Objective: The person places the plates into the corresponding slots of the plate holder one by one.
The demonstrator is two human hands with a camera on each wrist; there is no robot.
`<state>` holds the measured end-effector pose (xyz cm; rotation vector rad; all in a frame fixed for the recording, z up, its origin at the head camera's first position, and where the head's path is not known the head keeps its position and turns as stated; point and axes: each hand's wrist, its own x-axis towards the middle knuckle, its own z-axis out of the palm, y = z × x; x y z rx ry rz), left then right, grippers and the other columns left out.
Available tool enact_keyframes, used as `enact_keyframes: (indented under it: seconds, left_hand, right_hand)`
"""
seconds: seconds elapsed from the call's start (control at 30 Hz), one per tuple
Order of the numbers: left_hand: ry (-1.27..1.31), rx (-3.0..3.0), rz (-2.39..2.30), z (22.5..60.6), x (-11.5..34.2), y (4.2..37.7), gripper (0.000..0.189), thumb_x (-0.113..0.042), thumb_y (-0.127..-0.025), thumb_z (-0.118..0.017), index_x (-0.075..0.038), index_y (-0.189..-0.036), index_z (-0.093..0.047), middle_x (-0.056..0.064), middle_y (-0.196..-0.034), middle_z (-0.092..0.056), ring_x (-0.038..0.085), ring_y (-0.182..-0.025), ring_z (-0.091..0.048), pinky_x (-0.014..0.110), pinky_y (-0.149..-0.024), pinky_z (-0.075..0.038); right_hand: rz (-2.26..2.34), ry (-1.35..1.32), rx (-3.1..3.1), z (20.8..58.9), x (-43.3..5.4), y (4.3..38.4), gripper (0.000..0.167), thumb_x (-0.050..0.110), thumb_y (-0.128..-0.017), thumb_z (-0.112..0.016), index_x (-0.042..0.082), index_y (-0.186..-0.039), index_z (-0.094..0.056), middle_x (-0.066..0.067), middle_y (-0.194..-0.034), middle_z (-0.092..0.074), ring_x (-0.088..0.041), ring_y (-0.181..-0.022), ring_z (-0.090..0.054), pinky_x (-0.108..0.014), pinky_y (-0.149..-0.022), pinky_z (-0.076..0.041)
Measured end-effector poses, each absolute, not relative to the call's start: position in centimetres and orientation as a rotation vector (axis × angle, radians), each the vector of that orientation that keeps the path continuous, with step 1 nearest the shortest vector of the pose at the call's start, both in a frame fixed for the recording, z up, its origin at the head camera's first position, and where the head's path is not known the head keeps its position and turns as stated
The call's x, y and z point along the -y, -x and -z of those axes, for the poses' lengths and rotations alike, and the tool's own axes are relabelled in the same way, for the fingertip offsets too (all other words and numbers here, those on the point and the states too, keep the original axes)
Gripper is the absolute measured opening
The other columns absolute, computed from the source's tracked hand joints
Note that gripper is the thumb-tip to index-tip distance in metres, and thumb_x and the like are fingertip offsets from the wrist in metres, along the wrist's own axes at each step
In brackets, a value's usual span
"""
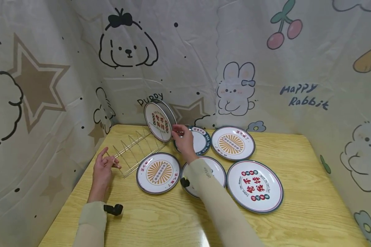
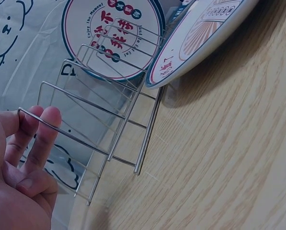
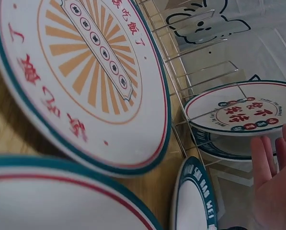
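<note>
Tabletop rack (image 1: 136, 147): left hand (image 1: 102, 168) steadies it, right hand (image 1: 183, 137) beside racked plate (image 1: 158, 121).

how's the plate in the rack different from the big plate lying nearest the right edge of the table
The plate in the rack stands on edge in the wire rack, with the right hand at its rim; the big plate lies flat on the table, untouched. The racked one has a second plate just behind it; the flat one lies alone. Both are round and white with a dark rim and the same red characters.
</note>
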<state>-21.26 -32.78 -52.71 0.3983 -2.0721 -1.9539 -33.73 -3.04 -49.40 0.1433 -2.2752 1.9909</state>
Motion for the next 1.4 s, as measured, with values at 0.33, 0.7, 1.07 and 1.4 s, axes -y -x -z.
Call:
enact_keyframes:
  seconds: [0.33,0.7,1.07,1.4]
  left_hand:
    - [-0.397,2.055,1.966,52.7,32.6,21.2,0.059,-0.017,-0.109,-0.051,-0.019,-0.163,-0.028,-0.01,-0.084,-0.066,0.008,-0.069,-0.066,0.023,-0.076,-0.056]
    - [-0.432,1.988,2.015,52.7,32.6,21.2,0.058,-0.015,-0.109,-0.051,-0.018,-0.163,-0.029,-0.011,-0.08,-0.065,0.008,-0.066,-0.066,0.021,-0.076,-0.055]
    - [-0.422,2.029,1.993,51.8,32.8,21.3,0.059,-0.02,-0.11,-0.049,-0.02,-0.165,-0.025,-0.011,-0.082,-0.065,0.008,-0.07,-0.065,0.016,-0.085,-0.052]
    - [-0.445,1.996,2.031,52.4,32.5,21.3,0.059,-0.017,-0.11,-0.05,-0.02,-0.164,-0.026,-0.01,-0.08,-0.066,0.008,-0.066,-0.065,0.018,-0.084,-0.053]
  right_hand:
    - [-2.06,-0.281,2.232,48.0,-0.7,33.2,0.03,0.005,-0.1,-0.066,0.003,-0.13,-0.066,-0.016,-0.122,-0.067,-0.028,-0.109,-0.066,-0.03,-0.088,-0.059]
    - [-2.047,-0.313,2.363,46.1,-9.0,29.6,0.035,0.008,-0.103,-0.062,0.004,-0.138,-0.062,-0.016,-0.124,-0.063,-0.027,-0.11,-0.067,-0.032,-0.093,-0.058]
    - [-1.936,-0.125,2.458,45.5,-20.2,23.8,0.039,0.013,-0.105,-0.061,0.002,-0.143,-0.056,-0.021,-0.129,-0.058,-0.014,-0.105,-0.068,-0.027,-0.09,-0.058]
    - [-1.727,0.144,2.526,48.3,-29.2,16.9,0.048,0.014,-0.107,-0.058,0.001,-0.152,-0.046,-0.017,-0.132,-0.056,0.007,-0.099,-0.063,-0.019,-0.086,-0.057]
